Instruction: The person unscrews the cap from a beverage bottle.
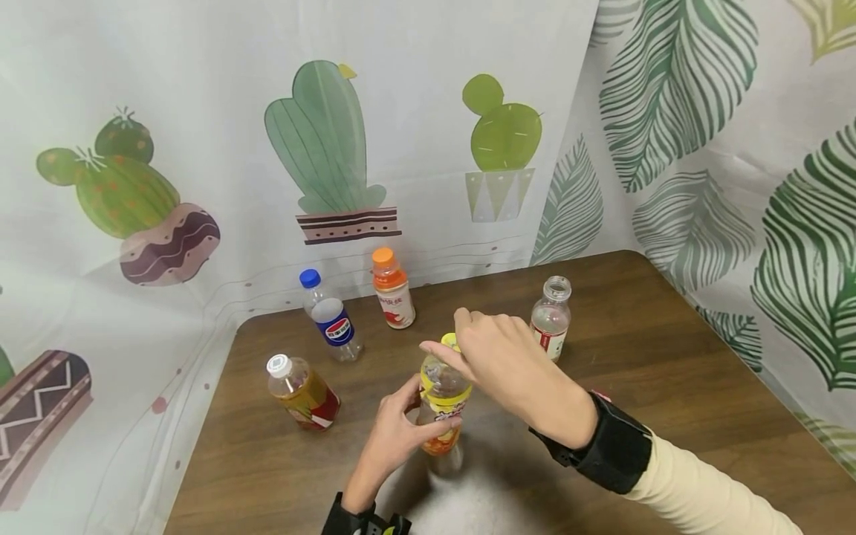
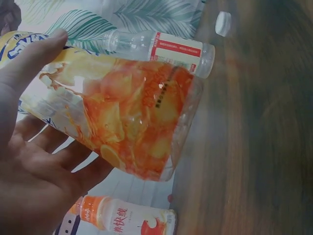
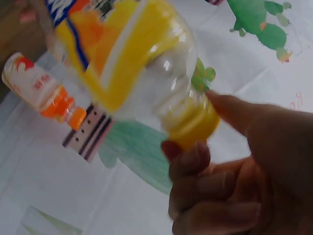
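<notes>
A clear plastic bottle [image 1: 443,405] with a yellow band and an orange drink label is held upright over the middle of the table. My left hand [image 1: 394,431] grips it around the label, thumb on the near side. In the left wrist view, the bottle [image 2: 132,112] fills much of the picture, with the left hand [image 2: 44,156] wrapped about its upper part. At the top, my right hand [image 1: 511,364] pinches the yellow cap [image 3: 193,125]. The right wrist view shows the thumb and curled fingers of that right hand [image 3: 234,171] on either side of the cap, which sits on the neck.
On the wooden table [image 1: 247,475] stand a blue-capped Pepsi bottle [image 1: 332,321], an orange-capped bottle [image 1: 394,293], a white-capped bottle [image 1: 304,394] and an uncapped clear bottle [image 1: 551,316]. A loose white cap [image 2: 223,23] lies beyond the uncapped bottle. Patterned cloth [image 1: 428,134] hangs behind.
</notes>
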`<control>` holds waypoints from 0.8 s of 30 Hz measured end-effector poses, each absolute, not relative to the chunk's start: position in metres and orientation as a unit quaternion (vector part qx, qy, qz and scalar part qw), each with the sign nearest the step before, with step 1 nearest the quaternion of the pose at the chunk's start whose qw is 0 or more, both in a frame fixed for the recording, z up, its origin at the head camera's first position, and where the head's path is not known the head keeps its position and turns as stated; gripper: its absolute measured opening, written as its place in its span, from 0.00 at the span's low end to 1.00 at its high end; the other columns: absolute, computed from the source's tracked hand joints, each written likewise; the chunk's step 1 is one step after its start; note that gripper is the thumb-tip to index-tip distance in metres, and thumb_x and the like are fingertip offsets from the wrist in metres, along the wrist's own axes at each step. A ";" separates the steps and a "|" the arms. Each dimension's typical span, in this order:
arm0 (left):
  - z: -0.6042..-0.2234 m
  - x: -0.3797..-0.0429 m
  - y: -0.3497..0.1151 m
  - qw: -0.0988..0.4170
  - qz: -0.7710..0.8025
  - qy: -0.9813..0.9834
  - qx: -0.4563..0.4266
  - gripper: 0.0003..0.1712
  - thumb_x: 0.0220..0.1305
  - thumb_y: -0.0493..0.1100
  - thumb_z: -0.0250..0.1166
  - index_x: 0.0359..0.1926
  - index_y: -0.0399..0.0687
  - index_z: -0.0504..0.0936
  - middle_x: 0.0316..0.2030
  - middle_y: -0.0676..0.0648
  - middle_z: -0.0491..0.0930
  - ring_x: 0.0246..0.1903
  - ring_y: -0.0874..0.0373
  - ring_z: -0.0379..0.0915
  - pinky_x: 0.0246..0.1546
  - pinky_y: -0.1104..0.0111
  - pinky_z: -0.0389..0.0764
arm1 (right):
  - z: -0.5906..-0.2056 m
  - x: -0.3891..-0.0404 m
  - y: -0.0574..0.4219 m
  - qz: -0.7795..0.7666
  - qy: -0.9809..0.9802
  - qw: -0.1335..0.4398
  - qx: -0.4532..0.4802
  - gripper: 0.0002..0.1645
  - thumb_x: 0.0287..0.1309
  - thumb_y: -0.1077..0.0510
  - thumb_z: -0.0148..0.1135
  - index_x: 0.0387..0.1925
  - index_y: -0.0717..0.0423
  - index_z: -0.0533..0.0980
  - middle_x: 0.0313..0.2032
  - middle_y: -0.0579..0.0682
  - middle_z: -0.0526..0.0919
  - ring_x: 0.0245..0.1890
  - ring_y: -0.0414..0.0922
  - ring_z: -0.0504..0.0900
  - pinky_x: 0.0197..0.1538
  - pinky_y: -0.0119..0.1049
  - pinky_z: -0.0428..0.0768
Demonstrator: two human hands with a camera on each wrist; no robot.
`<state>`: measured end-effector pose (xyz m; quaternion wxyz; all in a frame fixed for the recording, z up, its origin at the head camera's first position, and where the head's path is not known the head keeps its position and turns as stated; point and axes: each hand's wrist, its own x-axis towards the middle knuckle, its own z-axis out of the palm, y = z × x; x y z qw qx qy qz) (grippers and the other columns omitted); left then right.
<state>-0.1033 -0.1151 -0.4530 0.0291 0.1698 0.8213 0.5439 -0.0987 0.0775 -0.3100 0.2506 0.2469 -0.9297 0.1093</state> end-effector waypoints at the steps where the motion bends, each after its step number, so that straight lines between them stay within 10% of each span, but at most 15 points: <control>1: -0.453 -0.103 -0.115 0.026 0.540 0.824 0.169 0.31 0.50 0.55 0.78 0.56 0.68 0.77 0.46 0.60 0.85 0.45 0.63 0.82 0.50 0.55 0.82 | -0.312 -0.099 0.076 0.112 -0.931 0.250 0.242 0.27 0.63 0.39 0.63 0.22 0.55 0.69 0.14 0.41 0.65 0.11 0.39 0.68 0.15 0.31 0.66; 24: -0.450 -0.107 -0.122 0.066 0.557 0.801 0.211 0.32 0.54 0.49 0.77 0.60 0.62 0.76 0.50 0.56 0.84 0.49 0.60 0.80 0.54 0.63 0.80 | -0.312 -0.107 0.088 0.158 -0.894 0.205 0.365 0.18 0.68 0.47 0.59 0.29 0.51 0.65 0.23 0.41 0.63 0.21 0.36 0.63 0.21 0.26 0.61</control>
